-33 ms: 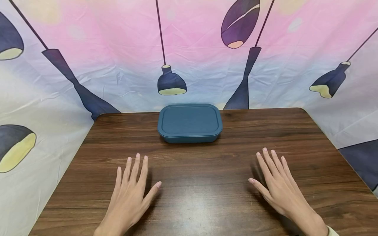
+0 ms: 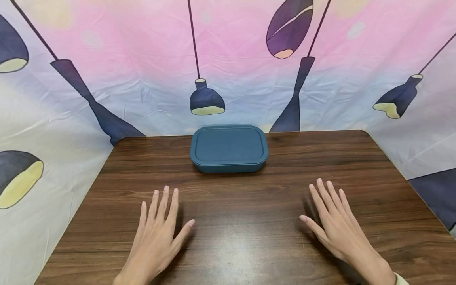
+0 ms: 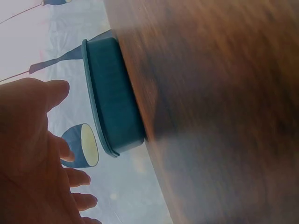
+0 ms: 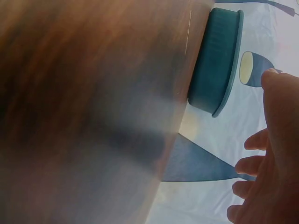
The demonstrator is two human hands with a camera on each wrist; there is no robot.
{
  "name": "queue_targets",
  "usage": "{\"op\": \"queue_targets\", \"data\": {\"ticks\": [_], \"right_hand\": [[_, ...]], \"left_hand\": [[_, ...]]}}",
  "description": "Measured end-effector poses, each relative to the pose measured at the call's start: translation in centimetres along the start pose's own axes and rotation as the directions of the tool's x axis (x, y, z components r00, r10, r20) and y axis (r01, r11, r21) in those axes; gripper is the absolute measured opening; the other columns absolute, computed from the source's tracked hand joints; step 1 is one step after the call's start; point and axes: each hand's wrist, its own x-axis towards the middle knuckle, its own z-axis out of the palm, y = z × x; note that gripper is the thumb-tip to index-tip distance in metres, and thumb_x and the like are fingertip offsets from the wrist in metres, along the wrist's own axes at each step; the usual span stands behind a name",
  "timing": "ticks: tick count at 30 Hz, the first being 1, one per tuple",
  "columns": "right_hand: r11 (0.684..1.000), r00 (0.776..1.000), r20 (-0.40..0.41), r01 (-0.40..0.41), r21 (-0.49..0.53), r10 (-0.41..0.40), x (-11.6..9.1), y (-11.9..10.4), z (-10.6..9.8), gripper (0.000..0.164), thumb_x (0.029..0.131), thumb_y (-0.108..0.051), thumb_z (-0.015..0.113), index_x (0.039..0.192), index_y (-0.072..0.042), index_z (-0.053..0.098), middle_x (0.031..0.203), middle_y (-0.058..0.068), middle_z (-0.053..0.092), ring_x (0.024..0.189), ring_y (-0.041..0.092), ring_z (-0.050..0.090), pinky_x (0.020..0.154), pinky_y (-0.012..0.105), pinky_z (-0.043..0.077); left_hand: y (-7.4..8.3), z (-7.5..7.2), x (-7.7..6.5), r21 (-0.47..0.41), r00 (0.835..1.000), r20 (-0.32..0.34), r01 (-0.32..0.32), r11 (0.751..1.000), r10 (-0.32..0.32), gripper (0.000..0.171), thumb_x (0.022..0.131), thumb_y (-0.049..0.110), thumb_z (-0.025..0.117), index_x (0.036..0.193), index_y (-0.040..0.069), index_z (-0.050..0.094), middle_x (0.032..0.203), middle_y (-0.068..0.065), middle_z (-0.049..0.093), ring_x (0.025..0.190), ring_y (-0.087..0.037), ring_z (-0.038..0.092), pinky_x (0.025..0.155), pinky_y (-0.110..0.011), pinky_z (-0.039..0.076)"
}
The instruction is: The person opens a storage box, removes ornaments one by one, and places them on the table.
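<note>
A blue-teal rectangular box with a lid [image 2: 229, 147] stands at the far edge of the table, near its middle. In the head view my left hand [image 2: 156, 233] is at the near left, palm down, its fingers spread and pointing at the far side. My right hand [image 2: 342, 229] is held the same way at the near right. Both are apart from the box and hold nothing. Each wrist view shows the box's side wall [image 3: 114, 91] beyond the hand, with the lid's rim along its top. What lies inside the box is hidden.
The dark wood-grain table [image 2: 235, 213] has rounded far corners. Behind it and at both sides hangs a pale pink and blue cloth [image 2: 149, 47] printed with lamps, close behind the box. A light sleeve cuff [image 2: 400, 280] shows at the right wrist.
</note>
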Motion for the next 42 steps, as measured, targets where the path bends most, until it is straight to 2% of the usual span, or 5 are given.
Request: {"op": "queue_targets", "data": {"ticks": [7, 17, 22, 29, 42], "right_hand": [[1.000, 1.000, -0.008, 0.008, 0.012, -0.008, 0.6, -0.2, -0.1, 0.083, 0.100, -0.049, 0.061, 0.161, -0.005, 0.026, 0.167, 0.017, 0.018, 0.154, 0.034, 0.011, 0.123, 0.054, 0.006], [0.997, 1.000, 0.015, 0.019, 0.077, -0.020, 2.7, -0.6, -0.1, 0.091, 0.095, -0.047, 0.069, 0.163, -0.009, 0.022, 0.166, 0.018, 0.020, 0.153, 0.036, 0.016, 0.124, 0.050, 0.008], [0.989, 0.999, 0.000, 0.041, 0.145, -0.042, 4.1, -1.1, 0.0, 0.092, 0.091, -0.038, 0.077, 0.162, -0.009, 0.026, 0.165, 0.016, 0.024, 0.151, 0.035, 0.023, 0.124, 0.038, 0.012], [0.960, 1.000, -0.008, 0.007, 0.279, -0.005, 6.7, -1.6, 0.4, 0.090, 0.087, -0.030, 0.083, 0.159, -0.007, 0.034, 0.163, 0.012, 0.031, 0.146, 0.032, 0.035, 0.107, 0.055, 0.039], [0.876, 0.992, -0.068, -0.059, 0.478, 0.104, 12.5, -2.3, 2.4, 0.078, 0.082, -0.023, 0.088, 0.146, 0.004, 0.051, 0.147, 0.023, 0.051, 0.136, 0.039, 0.048, 0.108, 0.057, 0.040]], "left_hand": [[-0.1, -0.2, 0.2, -0.020, 1.000, 0.023, 0.006, 1.000, -0.005, 0.086, 0.104, 0.059, 0.042, 0.164, 0.012, 0.003, 0.168, -0.020, 0.006, 0.153, -0.042, 0.003, 0.120, -0.062, -0.001], [-0.2, -2.2, 1.9, -0.148, 0.993, 0.121, 0.019, 0.989, -0.001, 0.089, 0.103, 0.066, 0.037, 0.163, 0.016, -0.005, 0.169, -0.011, -0.004, 0.155, -0.036, -0.001, 0.121, -0.059, 0.003], [-0.9, -3.3, 3.6, -0.207, 0.988, 0.154, 0.021, 0.978, 0.012, 0.090, 0.102, 0.066, 0.037, 0.163, 0.016, -0.007, 0.168, -0.011, -0.007, 0.155, -0.033, -0.001, 0.121, -0.060, 0.007], [-2.2, -3.8, 6.6, -0.296, 0.988, 0.151, 0.031, 0.955, 0.014, 0.095, 0.101, 0.066, 0.042, 0.162, 0.013, -0.007, 0.168, -0.011, -0.006, 0.155, -0.032, -0.002, 0.120, -0.060, 0.009], [-3.1, -1.9, 12.7, -0.466, 0.987, 0.157, 0.100, 0.879, -0.029, 0.105, 0.096, 0.070, 0.050, 0.162, 0.014, -0.009, 0.169, -0.009, -0.004, 0.155, -0.030, 0.003, 0.120, -0.059, 0.013]]}}
